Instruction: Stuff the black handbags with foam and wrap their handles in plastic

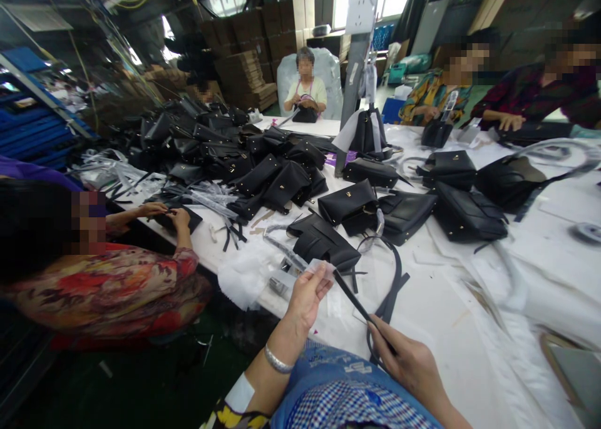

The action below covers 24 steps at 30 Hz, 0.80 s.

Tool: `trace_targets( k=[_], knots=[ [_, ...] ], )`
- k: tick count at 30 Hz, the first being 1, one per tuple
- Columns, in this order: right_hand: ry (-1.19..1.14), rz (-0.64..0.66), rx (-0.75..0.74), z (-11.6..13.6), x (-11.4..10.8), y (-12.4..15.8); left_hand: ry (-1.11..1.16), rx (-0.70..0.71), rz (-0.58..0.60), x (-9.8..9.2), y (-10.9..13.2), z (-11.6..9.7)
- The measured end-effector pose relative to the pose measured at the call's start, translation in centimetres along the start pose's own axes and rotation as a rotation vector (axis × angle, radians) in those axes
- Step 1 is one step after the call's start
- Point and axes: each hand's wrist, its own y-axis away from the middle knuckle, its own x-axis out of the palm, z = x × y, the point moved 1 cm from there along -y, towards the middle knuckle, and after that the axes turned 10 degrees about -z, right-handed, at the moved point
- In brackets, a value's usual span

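My left hand (307, 294) is closed in a pinch on a clear plastic sleeve (315, 267) at the upper end of a thin black strap (351, 299). My right hand (407, 361) is closed around the lower part of the same strap, which loops down beside it on the white table (451, 316). A black handbag (323, 242) lies just beyond my left hand. A silver bracelet is on my left wrist.
Many black handbags (263, 166) are heaped across the table, with more bags (464, 213) at the right. A person in a patterned top (107, 285) sits close at my left; other people sit at the far and right sides. Cardboard boxes (253, 59) stand behind.
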Motion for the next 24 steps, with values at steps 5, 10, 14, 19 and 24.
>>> trace_targets(
  k=[5, 10, 14, 19, 24],
  knots=[
    [-0.21, 0.225, 0.274, 1.0, 0.0, -1.0, -0.07, 0.025, 0.072, 0.1, 0.4, 0.3],
    [-0.29, 0.286, 0.454, 1.7, 0.6, -4.8, -0.184, 0.014, 0.203, 1.0, 2.7, 2.1],
    [-0.406, 0.31, 0.457, 1.6, 0.6, -5.4, -0.228, 0.053, 0.216, 0.8, 2.8, 1.9],
    [-0.436, 0.49, 0.438, 1.4, 0.4, -3.4, -0.185, 0.155, 0.101, -0.5, 1.4, -0.4],
    [-0.332, 0.399, 0.36, 1.9, 1.2, -6.3, -0.212, 0.106, 0.223, 0.7, 2.9, 0.5]
  ],
)
